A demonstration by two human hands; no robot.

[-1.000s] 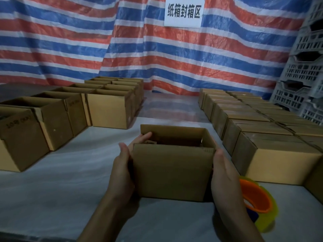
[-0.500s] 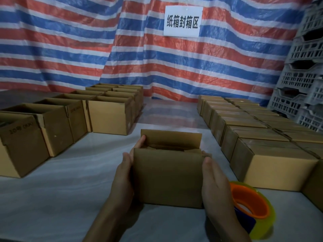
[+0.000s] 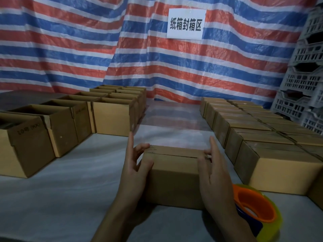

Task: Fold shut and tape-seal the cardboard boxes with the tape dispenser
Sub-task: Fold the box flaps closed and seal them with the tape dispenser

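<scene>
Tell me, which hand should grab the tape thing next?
Right. The tape dispenser lies just beside the right hand, right of the box. The left hand sits on the box's other side, away from it, and could hold the folded flaps down meanwhile.

The right hand (image 3: pixel 216 179) hides part of the tape dispenser (image 3: pixel 257 206).

Left hand (image 3: pixel 134 173), right hand (image 3: pixel 215 177), forefingers straight
</scene>
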